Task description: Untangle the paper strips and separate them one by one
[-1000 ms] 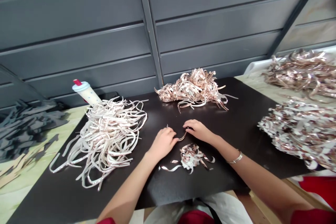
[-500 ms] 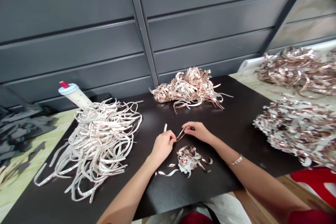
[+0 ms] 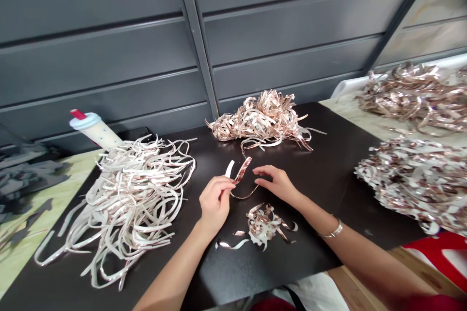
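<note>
Over the middle of the black table, my left hand (image 3: pixel 216 202) pinches a strip (image 3: pixel 242 171) of shiny rose-gold and white material; its ends stick up and one part loops to the right. My right hand (image 3: pixel 277 183) is just right of that loop, thumb and fingers apart, with the loop's end close to the thumb. Below both hands lies a small pile of curled strips (image 3: pixel 263 226). To the left spreads a large heap of long white strips (image 3: pixel 138 204). A rose-gold heap (image 3: pixel 260 119) sits at the back.
A white cup with a blue lid and red straw (image 3: pixel 97 130) stands at the back left, beside a dark flat object (image 3: pixel 134 133). More shiny bundles (image 3: pixel 419 180) lie at the right. Dark grey scraps (image 3: pixel 29 180) are at the far left, and a grey panelled wall rises behind.
My left hand has shifted left with the strip, whose ends now stand up more. My right hand's fingers have opened from the strip, and a loop hangs between the hands.
</note>
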`<action>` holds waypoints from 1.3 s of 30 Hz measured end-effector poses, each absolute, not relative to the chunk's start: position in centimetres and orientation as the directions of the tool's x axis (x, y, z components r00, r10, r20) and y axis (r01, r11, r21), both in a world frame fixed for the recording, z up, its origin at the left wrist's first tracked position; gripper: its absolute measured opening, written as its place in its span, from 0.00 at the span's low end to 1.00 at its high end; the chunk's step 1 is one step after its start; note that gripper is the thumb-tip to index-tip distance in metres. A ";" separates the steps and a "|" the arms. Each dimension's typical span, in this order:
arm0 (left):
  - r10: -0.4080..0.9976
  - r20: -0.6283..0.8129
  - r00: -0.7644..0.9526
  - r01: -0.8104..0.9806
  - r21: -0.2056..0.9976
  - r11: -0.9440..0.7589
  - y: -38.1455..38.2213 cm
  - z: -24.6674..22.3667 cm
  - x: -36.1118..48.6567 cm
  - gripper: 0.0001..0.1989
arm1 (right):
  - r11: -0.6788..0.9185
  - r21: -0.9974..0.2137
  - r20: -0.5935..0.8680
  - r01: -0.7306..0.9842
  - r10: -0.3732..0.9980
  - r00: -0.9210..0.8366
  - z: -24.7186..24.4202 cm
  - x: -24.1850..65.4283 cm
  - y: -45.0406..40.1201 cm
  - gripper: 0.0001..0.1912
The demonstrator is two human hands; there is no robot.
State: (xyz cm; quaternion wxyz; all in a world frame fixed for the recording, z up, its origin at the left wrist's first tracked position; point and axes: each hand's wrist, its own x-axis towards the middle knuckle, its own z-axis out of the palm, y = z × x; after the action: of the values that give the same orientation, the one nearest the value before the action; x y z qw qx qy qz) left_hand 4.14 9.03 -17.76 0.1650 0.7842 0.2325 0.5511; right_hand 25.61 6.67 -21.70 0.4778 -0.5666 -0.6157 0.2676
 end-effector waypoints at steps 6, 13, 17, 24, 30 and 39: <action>0.496 0.770 0.402 0.156 0.476 -0.866 8.1 -17.6 2.8 0.11 | 0.202 -0.969 0.209 -0.142 0.977 -0.038 -17.5 23.6 5.7 0.14; 0.702 0.683 0.200 0.430 0.583 -0.690 7.5 -17.9 2.7 0.06 | 0.287 -0.958 0.284 -0.009 0.953 0.107 -17.3 22.6 5.5 0.06; 0.916 0.119 0.384 0.190 0.960 -0.204 6.4 -17.9 3.4 0.20 | 0.554 -0.774 0.602 0.306 0.794 0.085 -17.3 22.1 4.6 0.02; 0.709 -0.341 0.618 -0.196 0.806 0.559 5.8 -17.7 4.3 0.24 | 0.816 -0.458 0.807 0.352 0.548 -0.219 -18.1 20.7 3.5 0.08; 0.944 -0.140 0.299 -0.012 0.989 0.150 6.2 -18.3 3.0 0.19 | 0.816 -0.382 0.787 0.434 0.533 -0.310 -18.8 21.2 3.4 0.12; 0.680 0.573 0.456 0.369 0.574 -0.731 5.9 -17.8 2.2 0.11 | 0.380 -0.865 0.359 0.327 0.925 -0.124 -19.1 20.6 3.2 0.13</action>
State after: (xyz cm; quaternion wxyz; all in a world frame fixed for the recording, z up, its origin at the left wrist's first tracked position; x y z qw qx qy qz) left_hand 2.19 5.95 -17.79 0.1873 0.8325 0.3152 0.4153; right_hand 20.62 3.24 -19.14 0.4761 -0.4596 -0.6808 0.3141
